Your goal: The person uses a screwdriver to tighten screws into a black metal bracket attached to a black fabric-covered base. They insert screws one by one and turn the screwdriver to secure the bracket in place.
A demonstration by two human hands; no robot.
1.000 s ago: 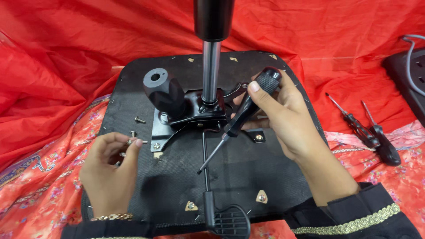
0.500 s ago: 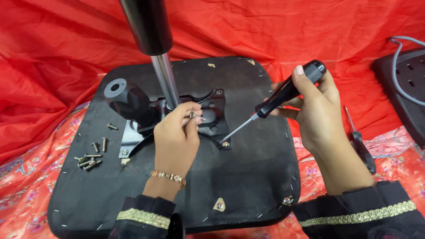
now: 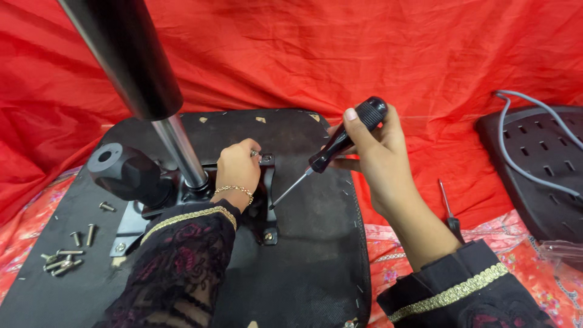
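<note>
Shifted up to the bracket's top corner, your left hand [image 3: 238, 165] pinching a screw [image 3: 265, 158] mid-frame, your right hand [image 3: 371, 149] wrapped round the screwdriver [image 3: 331, 149], tip hovering beside the mounting bracket [image 3: 268, 206], loose screws [image 3: 64, 261] lower left.

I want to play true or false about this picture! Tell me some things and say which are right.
1. The right hand holds a screwdriver. True.
2. The left hand holds a hammer. False: its fingers are at the metal bracket.
3. Loose screws lie on the black seat base. True.
4. The cloth behind is blue. False: it is red.
</note>
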